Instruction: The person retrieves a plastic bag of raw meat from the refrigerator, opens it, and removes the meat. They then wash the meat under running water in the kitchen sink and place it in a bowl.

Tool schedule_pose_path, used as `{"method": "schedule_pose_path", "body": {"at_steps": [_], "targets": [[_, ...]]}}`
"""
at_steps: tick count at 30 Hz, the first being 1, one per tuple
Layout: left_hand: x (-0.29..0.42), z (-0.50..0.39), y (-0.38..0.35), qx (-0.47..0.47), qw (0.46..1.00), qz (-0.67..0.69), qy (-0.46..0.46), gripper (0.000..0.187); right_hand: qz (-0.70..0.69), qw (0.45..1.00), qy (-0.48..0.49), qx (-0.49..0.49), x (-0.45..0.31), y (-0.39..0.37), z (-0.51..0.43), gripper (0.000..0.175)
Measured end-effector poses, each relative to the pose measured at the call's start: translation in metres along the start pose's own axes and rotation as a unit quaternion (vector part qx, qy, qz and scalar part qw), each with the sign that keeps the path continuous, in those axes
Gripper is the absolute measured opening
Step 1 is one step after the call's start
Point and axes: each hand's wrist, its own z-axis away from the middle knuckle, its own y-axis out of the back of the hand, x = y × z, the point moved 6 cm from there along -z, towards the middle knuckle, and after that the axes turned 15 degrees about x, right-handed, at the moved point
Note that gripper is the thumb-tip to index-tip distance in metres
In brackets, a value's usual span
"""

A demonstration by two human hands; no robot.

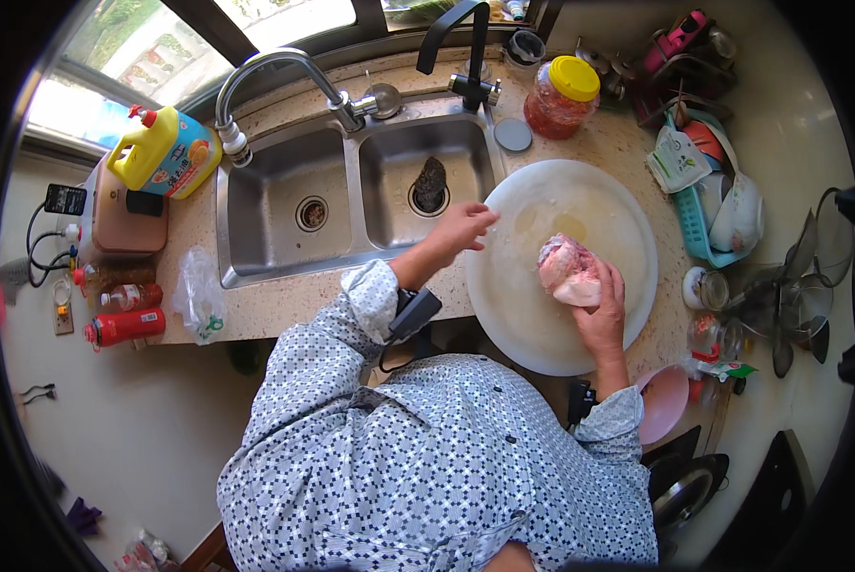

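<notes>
In my right hand (605, 300) is a piece of raw meat (569, 272), pale pink with whitish fat or skin. It sits over a large round white cutting board (534, 336), whose surface looks wet. My left hand (464, 229) is empty with its fingers apart, above the board's left edge and the right-hand basin. Behind that hand, a dark, rough lump (430, 182), perhaps a scouring pad, lies by the drain of the double stainless steel sink (353, 186).
A chrome faucet (277, 57) and a black faucet (476, 43) rise behind the sink. Right of them stands a yellow-lidded jar (563, 100). A turquoise dish basket (699, 225) and a pink bowl (663, 404) flank the board's right. A yellow detergent jug (166, 154) and plastic bag (200, 293) stand left.
</notes>
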Motion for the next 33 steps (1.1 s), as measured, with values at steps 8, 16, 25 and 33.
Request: {"method": "schedule_pose_path", "body": {"at_steps": [8,16,25,33], "targets": [[-0.025,-0.169,0.128,0.176,0.942,-0.26,-0.115,0.046,0.057,0.988,-0.116,0.08,0.003,0.003,-0.003,0.077],[-0.083,-0.255,0.092,0.16,0.867,-0.467,-0.064,0.068,0.111,0.973,-0.174,0.108,-0.003,-0.007,0.005,0.081],[-0.077,-0.254,0.109,0.154,0.891,-0.42,-0.07,0.041,0.111,0.965,-0.211,0.112,0.009,-0.009,0.012,0.084],[0.015,-0.112,0.293,0.209,0.955,-0.154,-0.146,0.041,0.096,0.972,-0.193,0.099,0.013,-0.007,0.009,0.083]]}}
